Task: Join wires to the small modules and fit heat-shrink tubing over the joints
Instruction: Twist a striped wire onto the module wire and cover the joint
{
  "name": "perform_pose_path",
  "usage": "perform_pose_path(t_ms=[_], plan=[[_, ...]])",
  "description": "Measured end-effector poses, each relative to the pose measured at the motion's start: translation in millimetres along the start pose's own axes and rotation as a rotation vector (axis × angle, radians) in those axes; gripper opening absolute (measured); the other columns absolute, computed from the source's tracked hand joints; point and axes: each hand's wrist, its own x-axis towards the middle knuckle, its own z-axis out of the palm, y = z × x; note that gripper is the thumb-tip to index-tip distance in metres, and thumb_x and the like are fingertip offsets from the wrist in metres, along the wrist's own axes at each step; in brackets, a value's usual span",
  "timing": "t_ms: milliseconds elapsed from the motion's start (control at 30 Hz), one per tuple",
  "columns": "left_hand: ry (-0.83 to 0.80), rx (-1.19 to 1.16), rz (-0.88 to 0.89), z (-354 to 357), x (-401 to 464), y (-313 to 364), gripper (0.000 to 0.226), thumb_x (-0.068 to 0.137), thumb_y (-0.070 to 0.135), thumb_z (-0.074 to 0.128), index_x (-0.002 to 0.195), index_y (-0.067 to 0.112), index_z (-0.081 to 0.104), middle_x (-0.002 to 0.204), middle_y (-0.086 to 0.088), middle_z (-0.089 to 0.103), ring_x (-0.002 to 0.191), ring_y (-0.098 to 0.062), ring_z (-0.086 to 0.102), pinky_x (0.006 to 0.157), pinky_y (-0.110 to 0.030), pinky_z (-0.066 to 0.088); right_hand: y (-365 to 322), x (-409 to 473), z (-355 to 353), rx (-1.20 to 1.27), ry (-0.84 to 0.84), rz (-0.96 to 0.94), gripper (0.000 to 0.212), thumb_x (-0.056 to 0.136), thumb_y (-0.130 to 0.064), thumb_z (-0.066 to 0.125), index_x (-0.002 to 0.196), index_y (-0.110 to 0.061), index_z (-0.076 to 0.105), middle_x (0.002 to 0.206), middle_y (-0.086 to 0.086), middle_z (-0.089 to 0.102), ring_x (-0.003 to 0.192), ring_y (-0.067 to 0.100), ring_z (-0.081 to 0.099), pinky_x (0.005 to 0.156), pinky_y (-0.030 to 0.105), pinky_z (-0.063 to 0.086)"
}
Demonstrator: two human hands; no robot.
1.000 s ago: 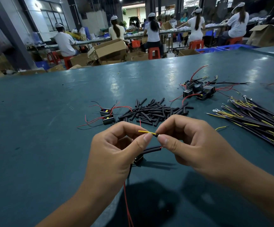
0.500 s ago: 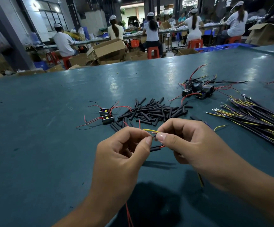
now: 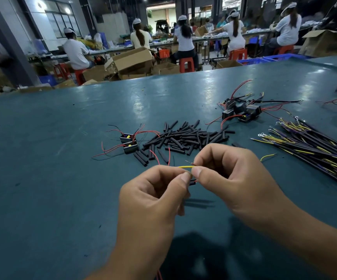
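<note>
**Two hands pinch a yellow wire over the teal table**

Both hands meet near the middle of the view, above the table [image 3: 52, 168]. The left hand [image 3: 153, 201] has its fingers curled, thumb and forefinger pinching the yellow wire [image 3: 184, 167] at its right end. The right hand [image 3: 230, 178] is curled too, its thumb and forefinger pinching at the same spot, where a bare red wire tip [image 3: 189, 162] pokes out to 10 o'clock. Just below the fingertips a short black tube [image 3: 192, 182] shows, partly hidden.

At 12 o'clock from the hands lies a pile of tubing [image 3: 185, 137] on the table. At 10 o'clock, touching the pile's left edge, sit two modules [image 3: 129, 142] with thin red leads. At 1 o'clock, well apart, is a cluster of black modules [image 3: 242, 112] with red wires. At 3 o'clock a bundle of wires [image 3: 312, 148], dark with yellow, fans across the table, and a loose yellow strand [image 3: 268, 156] lies between it and the right hand.
</note>
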Motion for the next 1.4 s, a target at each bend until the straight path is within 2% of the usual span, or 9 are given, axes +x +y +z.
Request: perform_pose_path(t_ms=[233,467,633,767,833,967,1100,1267,1400], plan=[[0.017,-0.263,-0.347,2.9,5.8,4.4,0.007,0.066,0.016,0.07,0.069,0.012,0.075,0.05,0.0,0.048,0.039,-0.008,0.035,0.036,-0.017,0.023,10.8,-2.2,1.7,-0.119,0.029,-0.139,0.008,0.084,-0.017,0.066,0.077,-0.017,0.062,0.056,-0.014,0.047,0.052,0.001,0.037,0.051,0.012,0.033],[-0.143,-0.319,-0.449,-0.3,10.0,7.3,0.009,0.07,0.021,0.065,0.064,0.018,0.07,0.053,0.007,0.044,0.042,-0.005,0.032,0.04,-0.018,0.023,17.7,-0.5,-0.8,-0.114,-0.01,-0.141,0.017,0.085,-0.037,0.071,0.091,-0.023,0.064,0.068,0.008,0.052,0.059,0.011,0.041,0.054,0.019,0.038],[-0.217,-0.353,-0.454,0.9,8.8,5.7,0.016,0.06,0.028,0.072,0.071,0.017,0.072,0.057,0.004,0.046,0.043,-0.005,0.035,0.038,-0.017,0.027,16.4,0.4,-5.2,-0.115,-0.036,-0.202,0.025,0.089,-0.035,0.069,0.112,-0.032,0.061,0.068,-0.005,0.038,0.06,0.009,0.038,0.055,0.017,0.036],[-0.208,-0.397,-0.505,0.7,10.7,7.0,0.011,0.055,0.029,0.073,0.059,0.022,0.065,0.056,0.005,0.046,0.042,-0.006,0.034,0.038,-0.018,0.028,14.3,0.4,-5.2,-0.078,-0.124,-0.213,0.013,0.097,-0.027,0.061,0.108,-0.028,0.066,0.078,0.016,0.06,0.07,0.04,0.058,0.065,0.052,0.05],[-0.205,-0.401,-0.504,-1.0,11.6,7.3,0.013,0.056,0.028,0.074,0.057,0.022,0.063,0.056,0.005,0.044,0.043,-0.007,0.033,0.04,-0.019,0.027,13.5,-0.4,-5.5,-0.071,-0.134,-0.196,0.011,0.097,-0.022,0.06,0.106,-0.027,0.065,0.082,0.02,0.061,0.075,0.045,0.058,0.068,0.058,0.048],[-0.188,-0.347,-0.389,-4.3,13.4,7.3,0.011,0.06,0.025,0.073,0.064,0.017,0.067,0.056,0.003,0.04,0.043,-0.007,0.031,0.043,-0.021,0.02,13.5,-0.4,-5.3,-0.075,-0.128,-0.192,0.009,0.096,-0.022,0.058,0.103,-0.027,0.058,0.074,-0.001,0.055,0.063,0.006,0.05,0.059,0.018,0.041],[-0.172,-0.237,-0.164,-5.8,12.2,4.9,0.013,0.068,0.025,0.074,0.074,0.013,0.073,0.056,-0.001,0.051,0.045,-0.01,0.038,0.041,-0.018,0.029,11.0,-1.4,-2.3,0.01,-0.05,-0.123,0.023,0.088,-0.022,0.062,0.111,-0.024,0.06,0.062,-0.001,0.04,0.053,0.006,0.035,0.05,0.013,0.032],[-0.188,-0.175,-0.066,-1.6,7.9,4.7,0.014,0.068,0.031,0.072,0.073,0.018,0.075,0.056,0.001,0.056,0.046,-0.008,0.042,0.043,-0.015,0.033,4.3,-2.2,2.2,0.074,-0.034,-0.118,0.019,0.087,-0.02,0.066,0.084,-0.002,0.061,0.06,-0.01,0.063,0.046,-0.004,0.053,0.049,0.003,0.037],[-0.18,-0.164,-0.054,-1.0,8.2,3.6,0.012,0.069,0.031,0.073,0.072,0.02,0.074,0.056,0.002,0.056,0.046,-0.008,0.044,0.044,-0.015,0.035,3.2,-2.6,7.5,0.038,0.011,-0.11,0.036,0.096,-0.04,0.059,0.075,-0.011,0.057,0.05,-0.018,0.047,0.043,-0.002,0.042,0.047,0.007,0.033]])
